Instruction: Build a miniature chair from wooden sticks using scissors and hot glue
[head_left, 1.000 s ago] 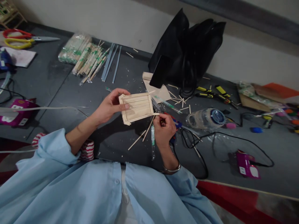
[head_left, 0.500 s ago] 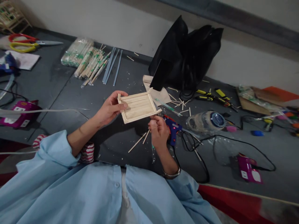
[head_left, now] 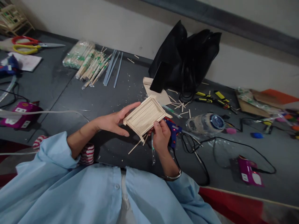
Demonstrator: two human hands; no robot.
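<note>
A shallow tray-like panel of pale wooden sticks (head_left: pixel 146 117) is tilted above the dark table, with a raised edge of sticks around it. My right hand (head_left: pixel 160 133) grips its lower right edge between thumb and fingers. At the panel's left end, my left hand (head_left: pixel 115 122) is spread, thumb and fingers apart, with the panel's corner near the fingertips. A blue glue gun (head_left: pixel 173 132) lies just behind my right hand. Under the panel's lower corner, loose sticks (head_left: pixel 135 147) rest on the table.
Wrapped stick bundles (head_left: pixel 93 67) and grey strips (head_left: pixel 113 68) lie at the back left. A black bag (head_left: pixel 184 59) with a phone (head_left: pixel 161 76) stands at the back. Pliers (head_left: pixel 210 99), a plastic bottle (head_left: pixel 205 122) and a purple box (head_left: pixel 249 171) with a cable are on the right.
The panel has turned, its left end swinging down toward me. My left hand has let go and opened; my right hand has taken hold of the lower right edge.
</note>
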